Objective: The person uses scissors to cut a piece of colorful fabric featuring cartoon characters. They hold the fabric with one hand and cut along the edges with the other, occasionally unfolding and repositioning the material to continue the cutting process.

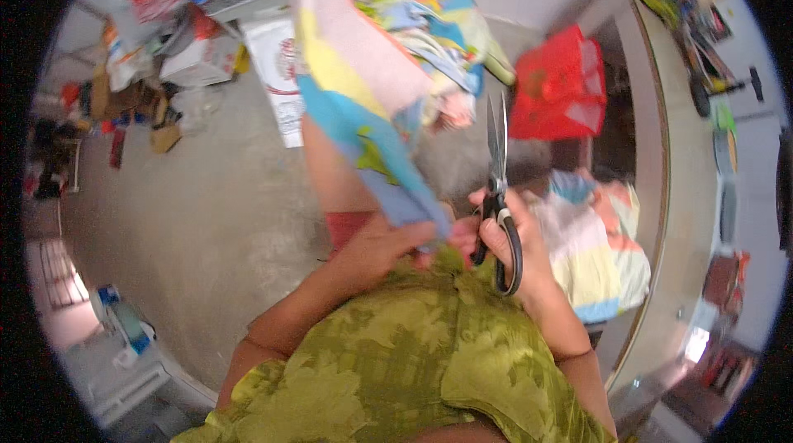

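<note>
Scissors [499, 195] with black handles and slightly parted blades point away from me, and my right hand [523, 226] is closed around their handles. My left hand [396, 241] grips the near end of a long multicoloured fabric piece [347, 77] in pink, yellow, teal and blue, which stretches away over my leg. Both hands are close together at my lap, just above the green patterned garment I wear. Some fingertips are blurred and partly hidden. Beyond the strip lies a heap of similar printed fabric [446, 27]. More of it, folded in pale colours [588, 244], rests beside my right arm.
A red bag [557, 86] stands beyond the scissors, near a wooden-edged board or cabinet side [657, 133] on the right. On the concrete floor [217, 226] lie a white printed bag [272, 65], a white box [201, 62] and assorted clutter at upper left.
</note>
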The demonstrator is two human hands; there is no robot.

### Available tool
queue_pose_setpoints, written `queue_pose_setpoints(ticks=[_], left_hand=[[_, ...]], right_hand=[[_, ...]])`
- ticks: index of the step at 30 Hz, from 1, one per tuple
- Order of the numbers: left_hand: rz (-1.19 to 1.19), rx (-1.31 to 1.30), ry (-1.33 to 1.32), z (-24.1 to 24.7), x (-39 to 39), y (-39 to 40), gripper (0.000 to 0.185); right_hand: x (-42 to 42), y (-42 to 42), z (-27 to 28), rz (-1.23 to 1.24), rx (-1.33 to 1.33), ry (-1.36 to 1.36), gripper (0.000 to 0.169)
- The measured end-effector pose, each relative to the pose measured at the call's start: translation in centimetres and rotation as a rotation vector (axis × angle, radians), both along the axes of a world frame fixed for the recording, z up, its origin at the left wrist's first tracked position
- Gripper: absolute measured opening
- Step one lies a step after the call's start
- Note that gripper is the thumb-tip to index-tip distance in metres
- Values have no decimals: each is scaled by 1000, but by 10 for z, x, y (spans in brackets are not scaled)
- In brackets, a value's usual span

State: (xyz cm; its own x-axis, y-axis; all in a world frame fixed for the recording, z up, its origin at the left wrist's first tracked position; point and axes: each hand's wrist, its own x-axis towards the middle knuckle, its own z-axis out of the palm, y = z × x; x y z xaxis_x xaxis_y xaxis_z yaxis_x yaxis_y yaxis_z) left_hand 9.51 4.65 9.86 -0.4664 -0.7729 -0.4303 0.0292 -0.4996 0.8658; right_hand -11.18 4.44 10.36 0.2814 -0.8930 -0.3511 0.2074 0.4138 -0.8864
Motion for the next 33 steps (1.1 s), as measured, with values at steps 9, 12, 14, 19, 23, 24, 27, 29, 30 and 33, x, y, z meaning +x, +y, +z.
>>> queue_pose_setpoints(ticks=[9, 12, 14, 19, 23, 24, 27, 29, 30, 33], left_hand=[[-25, -89, 312, -16, -26, -15, 37], [-73, -157, 288, -18, -25, -20, 32], [-178, -180, 217, -24, -23, -22, 31], [-28, -24, 424, -59, -32, -46, 49], [450, 232, 1142, -52, -32, -80, 64], [507, 147, 1146, -54, -28, -86, 64], [696, -74, 1091, -54, -7, -95, 64], [860, -191, 959, -40, 6, -96, 62], [853, -249, 958, -38, 17, -96, 59], [854, -360, 892, -23, 49, -105, 51]], right_hand=[[11, -21, 13, -159, 79, -74, 49], [10, -24, 13, -263, 18, -106, 48], [7, -25, 15, -335, -75, -142, 51], [-2, -23, 55, -520, -307, -361, 58], [-55, -16, 55, -231, -475, -554, 57], [-73, -16, 54, -241, -526, -522, 57], [-109, -11, 62, -315, -633, -488, 57], [-113, -11, 74, -409, -652, -549, 57], [-115, -13, 78, -439, -649, -579, 57], [-159, -40, 51, -503, -570, -473, 52]])
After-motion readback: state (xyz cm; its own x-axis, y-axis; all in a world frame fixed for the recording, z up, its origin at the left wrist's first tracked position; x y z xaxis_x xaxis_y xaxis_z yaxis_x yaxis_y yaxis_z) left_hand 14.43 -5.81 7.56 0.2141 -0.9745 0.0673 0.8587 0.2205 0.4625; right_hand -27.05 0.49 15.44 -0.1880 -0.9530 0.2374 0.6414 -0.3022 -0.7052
